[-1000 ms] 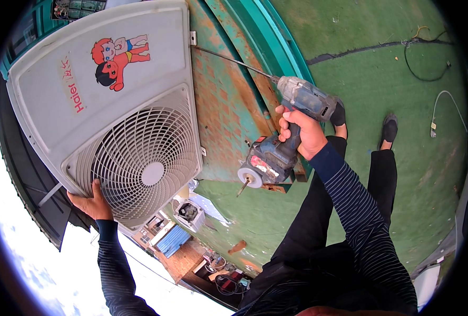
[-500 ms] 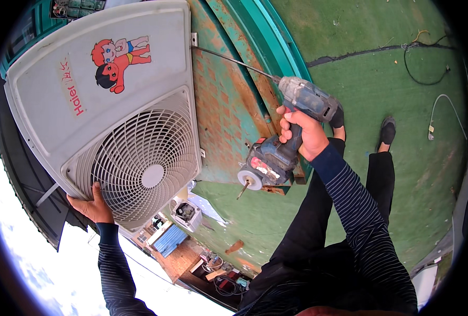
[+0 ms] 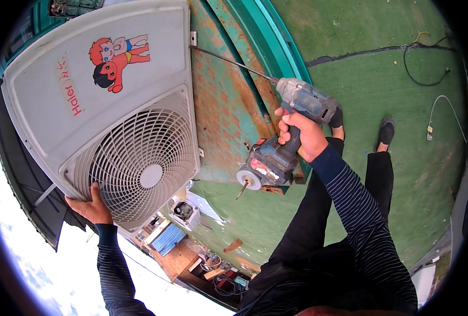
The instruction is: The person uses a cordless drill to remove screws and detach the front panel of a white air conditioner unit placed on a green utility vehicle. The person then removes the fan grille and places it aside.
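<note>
A white air conditioner outdoor unit (image 3: 44,58) fills the upper left, with a cartoon sticker (image 3: 115,66) on its panel and a round fan grille (image 3: 131,152). My left hand (image 3: 91,206) grips the unit's near left edge, thumb on the grille and fingers round the side. My right hand (image 3: 305,137) is wrapped round the handle of a worn blue-grey cordless driver (image 3: 303,99). Its long thin bit (image 3: 234,64) reaches left to a small metal bracket (image 3: 193,38) on the unit's edge; whether it sits in a screw is too small to tell.
Beside the unit lies a rusty, green-painted metal surface (image 3: 218,110) with a teal rim. A white disc with a rod (image 3: 251,180) shows below the driver. Green flooring (image 3: 360,68) carries a black cable (image 3: 421,83) and a pale cord (image 3: 450,97). My feet stand on it.
The unit has shifted very slightly left in the picture, and the driver with it. Both hands keep the same hold.
</note>
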`<state>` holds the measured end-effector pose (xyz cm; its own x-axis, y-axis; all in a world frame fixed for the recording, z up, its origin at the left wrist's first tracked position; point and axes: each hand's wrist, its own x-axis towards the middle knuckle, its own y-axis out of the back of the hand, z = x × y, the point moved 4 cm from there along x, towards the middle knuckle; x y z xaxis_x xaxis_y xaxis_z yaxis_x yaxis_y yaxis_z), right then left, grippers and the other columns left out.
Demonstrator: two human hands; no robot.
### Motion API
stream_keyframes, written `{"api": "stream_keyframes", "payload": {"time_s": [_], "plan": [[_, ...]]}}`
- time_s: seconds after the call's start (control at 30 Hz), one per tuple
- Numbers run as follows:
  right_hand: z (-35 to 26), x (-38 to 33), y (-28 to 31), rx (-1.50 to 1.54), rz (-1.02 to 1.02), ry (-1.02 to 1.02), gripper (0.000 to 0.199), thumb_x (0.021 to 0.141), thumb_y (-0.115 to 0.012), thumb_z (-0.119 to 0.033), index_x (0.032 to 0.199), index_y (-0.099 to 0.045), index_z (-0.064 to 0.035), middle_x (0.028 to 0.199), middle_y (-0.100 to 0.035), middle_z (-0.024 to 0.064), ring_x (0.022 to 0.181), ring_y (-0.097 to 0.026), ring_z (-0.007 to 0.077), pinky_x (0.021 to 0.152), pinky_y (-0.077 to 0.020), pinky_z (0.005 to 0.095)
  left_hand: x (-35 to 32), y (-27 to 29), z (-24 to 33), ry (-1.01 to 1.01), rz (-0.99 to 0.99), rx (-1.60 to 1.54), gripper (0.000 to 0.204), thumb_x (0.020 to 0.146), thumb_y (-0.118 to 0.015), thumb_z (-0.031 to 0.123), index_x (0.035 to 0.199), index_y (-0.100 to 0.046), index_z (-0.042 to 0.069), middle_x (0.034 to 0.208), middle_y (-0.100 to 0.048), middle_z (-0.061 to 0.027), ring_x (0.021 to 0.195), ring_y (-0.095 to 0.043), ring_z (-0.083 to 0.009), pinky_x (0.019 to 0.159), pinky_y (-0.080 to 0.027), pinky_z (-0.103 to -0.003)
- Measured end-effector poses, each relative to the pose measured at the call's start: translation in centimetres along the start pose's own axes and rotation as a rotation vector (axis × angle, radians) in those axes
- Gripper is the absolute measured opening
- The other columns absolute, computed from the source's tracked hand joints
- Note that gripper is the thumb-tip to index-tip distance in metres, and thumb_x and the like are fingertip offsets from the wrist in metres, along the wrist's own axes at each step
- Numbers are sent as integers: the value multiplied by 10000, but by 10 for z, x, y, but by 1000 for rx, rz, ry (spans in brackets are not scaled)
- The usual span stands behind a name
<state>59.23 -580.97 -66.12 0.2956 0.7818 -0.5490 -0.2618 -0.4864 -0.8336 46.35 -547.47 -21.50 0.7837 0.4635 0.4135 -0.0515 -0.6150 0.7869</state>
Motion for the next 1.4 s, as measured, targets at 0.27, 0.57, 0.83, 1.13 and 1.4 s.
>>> {"api": "stream_keyframes", "payload": {"time_s": [0.27, 0.57, 0.83, 1.13, 1.4], "plan": [[-21, -4, -12, -104, 29, -16, 173, 874, -587, -155, 1003, -565, -43, 711, -521, 21, 592, -514, 120, 612, -455, 317, -1, -2, 3, -4, -1, -14, 969, 817, -807, 383, 1478, -233, -34, 1422, -361, -237, 1321, -387, -361, 1139, -285, -480], [-39, 0, -5, -57, 25, -89, 145, 872, -605, -155, 970, -580, -51, 706, -543, 13, 582, -541, 120, 578, -461, 308, -2, 0, -3, 43, 6, 61, 1001, 807, -803, 416, 1495, -220, -18, 1431, -338, -239, 1339, -374, -377, 1127, -310, -494], [-36, -1, -3, -289, 45, 29, 182, 878, -575, -110, 1022, -595, 0, 715, -530, 20, 578, -511, 111, 568, -440, 283, -2, 4, 6, 117, -23, -73, 1019, 807, -797, 462, 1483, -225, -41, 1446, -361, -258, 1335, -383, -369, 1141, -289, -450], [-49, -61, -21, -316, 130, 5, 235, 884, -574, -145, 1080, -549, -17, 700, -508, 30, 601, -497, 124, 617, -440, 314, 2, 37, 13, 241, 80, -152, 702, 885, -751, 344, 1435, -405, 77, 1298, -514, -191, 1198, -527, -273, 1027, -431, -406], [-64, -123, -57, -348, 232, 124, 275, 868, -571, -161, 1100, -536, -18, 702, -490, 35, 613, -485, 145, 629, -443, 338, -54, -151, 234, 528, -401, -1394, 210, 893, -697, 105, 1027, -673, -56, 849, -658, -32, 770, -594, -107, 697, -487, -271]]}}
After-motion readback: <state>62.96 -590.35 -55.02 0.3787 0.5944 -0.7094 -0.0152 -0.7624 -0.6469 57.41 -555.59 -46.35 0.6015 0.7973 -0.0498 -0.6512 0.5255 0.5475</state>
